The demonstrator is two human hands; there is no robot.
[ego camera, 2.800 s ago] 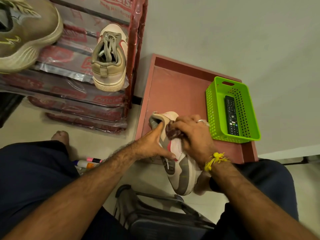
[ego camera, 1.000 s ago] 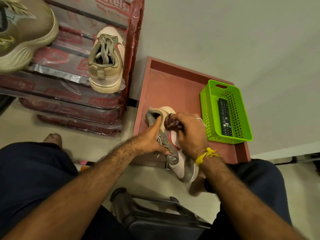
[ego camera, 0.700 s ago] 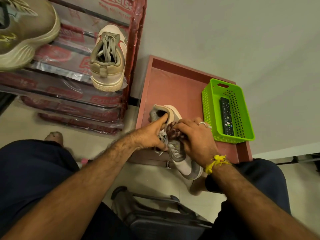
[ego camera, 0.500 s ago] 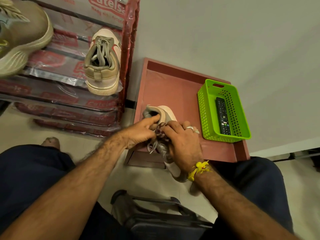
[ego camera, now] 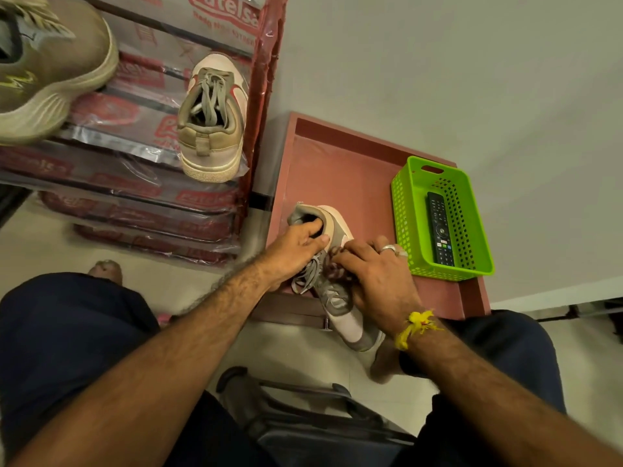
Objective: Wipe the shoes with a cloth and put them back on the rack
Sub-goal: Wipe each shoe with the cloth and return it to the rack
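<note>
Since moments earlier, the left hand [ego camera: 296, 246] has slid toward the heel of the grey-and-white shoe [ego camera: 332, 274], its fingers now tucked into the shoe's opening, while the right hand [ego camera: 377, 276] has drawn back along the upper with the cloth [ego camera: 333, 264]. The left hand grips the collar of the shoe, thumb along the outer side. The right hand, fingers curled, presses the dark, patterned cloth against the laces; only a small bunch of the cloth shows between the two hands. A silver ring sits on one finger of the right hand and a yellow thread [ego camera: 416, 326] is tied at the wrist.

The shoe lies with its heel on the low reddish counter [ego camera: 337, 170] and its toe jutting over the near edge toward the person. On the counter's right side stands a green basket [ego camera: 404, 214] holding a black remote control [ego camera: 440, 229].

To the left, the plastic-wrapped shoe rack [ego camera: 263, 96] carries the matching shoe [ego camera: 210, 129], heel outward, on a shelf near the rack's right post, and a larger olive sneaker [ego camera: 50, 72] on a shelf at the upper left. The person sits in dark trousers, a bare foot [ego camera: 106, 269] on the tiled floor below the rack.
</note>
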